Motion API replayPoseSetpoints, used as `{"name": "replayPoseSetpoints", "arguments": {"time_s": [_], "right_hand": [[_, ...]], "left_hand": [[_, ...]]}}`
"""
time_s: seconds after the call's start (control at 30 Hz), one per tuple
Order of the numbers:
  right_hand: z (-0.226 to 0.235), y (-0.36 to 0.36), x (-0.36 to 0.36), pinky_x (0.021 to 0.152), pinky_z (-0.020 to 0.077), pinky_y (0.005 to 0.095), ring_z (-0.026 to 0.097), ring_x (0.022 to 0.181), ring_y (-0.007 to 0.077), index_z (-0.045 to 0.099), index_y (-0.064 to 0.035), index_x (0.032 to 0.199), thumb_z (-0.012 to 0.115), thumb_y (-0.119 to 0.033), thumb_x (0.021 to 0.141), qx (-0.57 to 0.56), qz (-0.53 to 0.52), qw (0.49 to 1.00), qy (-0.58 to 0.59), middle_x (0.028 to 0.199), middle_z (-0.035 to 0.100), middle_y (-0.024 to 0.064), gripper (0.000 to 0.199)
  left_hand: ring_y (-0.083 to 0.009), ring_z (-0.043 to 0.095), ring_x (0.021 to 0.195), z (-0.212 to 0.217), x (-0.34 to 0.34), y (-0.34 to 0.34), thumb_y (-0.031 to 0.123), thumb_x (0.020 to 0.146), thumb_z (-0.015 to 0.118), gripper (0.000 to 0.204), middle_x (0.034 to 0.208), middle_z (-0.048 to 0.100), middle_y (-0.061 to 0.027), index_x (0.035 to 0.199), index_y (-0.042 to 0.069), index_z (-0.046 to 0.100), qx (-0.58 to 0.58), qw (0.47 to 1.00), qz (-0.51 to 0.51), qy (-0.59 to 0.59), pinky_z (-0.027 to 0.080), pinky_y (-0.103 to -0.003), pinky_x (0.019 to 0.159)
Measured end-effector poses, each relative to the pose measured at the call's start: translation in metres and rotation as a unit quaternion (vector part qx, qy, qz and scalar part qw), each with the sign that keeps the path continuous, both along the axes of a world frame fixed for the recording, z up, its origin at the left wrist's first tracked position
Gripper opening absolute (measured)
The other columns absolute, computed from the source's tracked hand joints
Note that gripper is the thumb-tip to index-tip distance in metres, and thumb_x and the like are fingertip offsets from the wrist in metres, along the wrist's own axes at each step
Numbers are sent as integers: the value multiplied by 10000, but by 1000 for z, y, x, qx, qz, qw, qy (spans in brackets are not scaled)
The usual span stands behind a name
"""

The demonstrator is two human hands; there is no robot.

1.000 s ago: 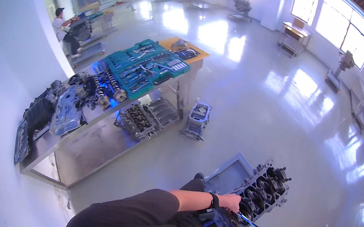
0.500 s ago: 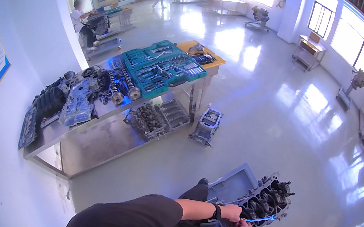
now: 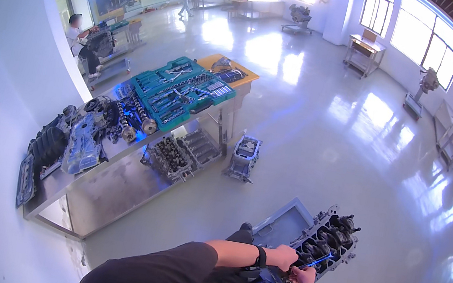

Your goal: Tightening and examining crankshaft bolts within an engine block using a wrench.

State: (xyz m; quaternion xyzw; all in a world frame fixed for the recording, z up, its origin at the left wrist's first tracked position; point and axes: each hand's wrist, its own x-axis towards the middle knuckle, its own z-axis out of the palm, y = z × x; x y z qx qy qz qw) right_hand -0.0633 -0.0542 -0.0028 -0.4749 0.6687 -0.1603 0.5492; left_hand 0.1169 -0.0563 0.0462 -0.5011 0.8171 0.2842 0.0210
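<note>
An engine block (image 3: 349,241) with its dark crankshaft (image 3: 327,242) exposed is at the lower right, in front of me. My right hand (image 3: 306,279) is closed on a thin, shiny wrench (image 3: 323,260), which slants up and right over the block. Close beside it, my left hand (image 3: 282,257) is curled shut at the near end of the block. What its fingers grip is hidden. A grey tray (image 3: 289,216) lies on the block's left side.
A steel workbench (image 3: 120,203) on the left carries a green socket set case (image 3: 178,88) and engine parts. An aluminium engine part (image 3: 244,158) sits on the floor beside it. Two people (image 3: 77,38) are farther off, one walking. Engine stands (image 3: 420,93) line the right wall.
My view has swung a little to the right. The wrench now tilts more steeply, and my hands have shifted slightly around its near end. The distant walker has moved with arms spread.
</note>
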Motion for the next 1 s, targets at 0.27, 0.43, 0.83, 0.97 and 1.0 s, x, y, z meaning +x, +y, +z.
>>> {"name": "replayPoseSetpoints", "arguments": {"time_s": [0.27,0.43,0.83,0.97,1.0], "right_hand": [[21,-10,27,759,525,459,666,841,368,701,-12,798,712,-203,704,-170,245,908,295,830,680,212,212],[17,-4,34,745,528,443,664,781,368,706,-46,824,685,-154,717,-243,268,886,290,780,668,201,154],[36,-1,9,624,550,306,674,550,190,696,-10,637,794,-260,689,-42,171,957,232,582,667,77,273],[31,-2,6,614,554,295,674,534,181,694,-7,643,790,-273,697,-39,163,960,224,595,673,80,288],[35,-3,9,616,554,298,678,544,184,693,-5,649,785,-280,700,-24,168,960,223,596,673,82,294]], "left_hand": [[-254,542,1079,21,-10,-21,234,658,677,335,1015,621,-101,934,45,661,-294,954,-46,31,361,-399,987],[-268,516,1099,4,4,-28,287,657,681,289,982,615,-89,865,86,679,-258,951,-140,-102,244,-497,1087],[-277,650,913,6,0,-5,250,749,609,224,885,685,-120,866,89,713,-118,977,-141,-111,365,-516,996],[-308,683,765,15,4,4,211,736,611,229,806,692,-151,864,52,714,-34,990,-109,-84,532,-449,722],[-308,683,765,13,6,6,211,736,611,229,806,692,-151,864,52,714,-33,990,-107,-85,532,-449,722]]}}
